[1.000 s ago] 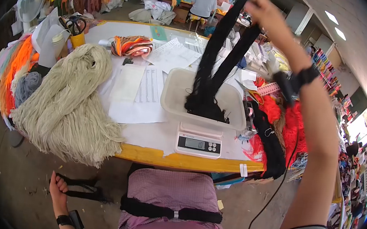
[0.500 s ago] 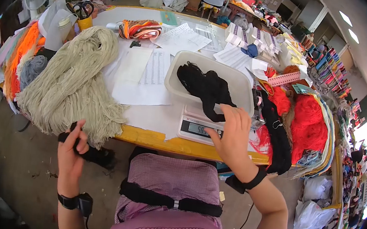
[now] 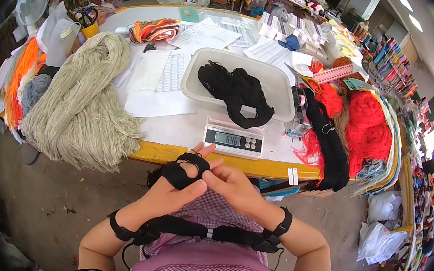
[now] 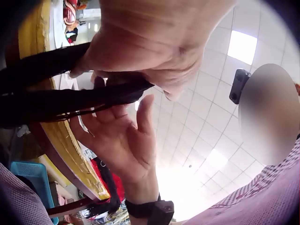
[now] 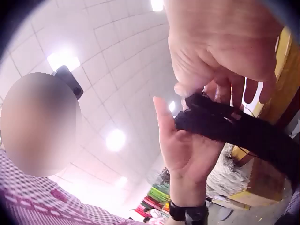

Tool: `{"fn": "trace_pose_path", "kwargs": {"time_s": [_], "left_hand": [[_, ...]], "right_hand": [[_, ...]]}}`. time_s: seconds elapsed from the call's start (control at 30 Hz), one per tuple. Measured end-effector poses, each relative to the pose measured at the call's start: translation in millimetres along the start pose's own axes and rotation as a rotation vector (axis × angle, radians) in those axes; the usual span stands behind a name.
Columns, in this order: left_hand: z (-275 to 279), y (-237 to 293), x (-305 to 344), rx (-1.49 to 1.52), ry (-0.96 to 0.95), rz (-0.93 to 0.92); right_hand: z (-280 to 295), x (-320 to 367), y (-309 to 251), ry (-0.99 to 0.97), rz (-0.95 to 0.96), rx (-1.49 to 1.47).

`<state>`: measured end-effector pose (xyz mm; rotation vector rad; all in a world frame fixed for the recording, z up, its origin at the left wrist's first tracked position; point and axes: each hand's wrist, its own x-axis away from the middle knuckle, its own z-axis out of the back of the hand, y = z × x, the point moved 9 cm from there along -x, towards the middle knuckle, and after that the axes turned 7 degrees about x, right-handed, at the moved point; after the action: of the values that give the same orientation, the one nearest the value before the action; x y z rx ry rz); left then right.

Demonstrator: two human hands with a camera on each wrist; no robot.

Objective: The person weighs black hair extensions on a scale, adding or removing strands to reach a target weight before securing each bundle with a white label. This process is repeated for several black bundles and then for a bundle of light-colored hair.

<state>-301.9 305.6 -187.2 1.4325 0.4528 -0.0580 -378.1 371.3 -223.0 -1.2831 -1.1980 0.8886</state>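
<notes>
Low in front of my lap in the head view, my left hand point(image 3: 172, 183) has a band of black yarn point(image 3: 173, 176) wrapped across it. Its fingers extend past the yarn and its thumb stands apart. My right hand point(image 3: 238, 188) comes in from the side and pinches the yarn's edge at its fingertips. Both wrist views show a thick black yarn point(image 5: 253, 136) strand trailing from the hands; my left palm point(image 5: 187, 154) lies beneath it. A larger black skein point(image 3: 237, 92) lies in the white plastic tub point(image 3: 188, 82), one loop drooping over its front rim.
Beneath the tub, a digital scale point(image 3: 233, 139) displays 646. A pale green skein point(image 3: 81, 116) hangs over the table's left front edge. Red yarn point(image 3: 368, 130) and a black hank point(image 3: 329, 147) drape on the right. Papers point(image 3: 159, 103) cover the table behind; a fan point(image 3: 33, 0) stands far left.
My right hand has lowered the black skein into the tub and let go. My left hand has come up from the lower left with its black yarn, and both hands meet over my lap.
</notes>
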Motion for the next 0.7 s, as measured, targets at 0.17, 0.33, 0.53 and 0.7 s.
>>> {"fn": "trace_pose_path", "kwargs": {"time_s": [0.17, 0.33, 0.53, 0.7], "left_hand": [[3, -11, 1, 0.29, 0.1, 0.139], [24, -24, 6, 0.435, 0.378, 0.276], [27, -26, 10, 0.525, 0.438, 0.29], [32, -24, 12, 0.495, 0.479, 0.244]], "right_hand": [[9, -2, 4, 0.05, 0.095, 0.04], [14, 3, -9, 0.149, 0.132, -0.021], [19, -2, -11, 0.145, 0.155, -0.091], [10, -10, -16, 0.106, 0.164, -0.096]]}}
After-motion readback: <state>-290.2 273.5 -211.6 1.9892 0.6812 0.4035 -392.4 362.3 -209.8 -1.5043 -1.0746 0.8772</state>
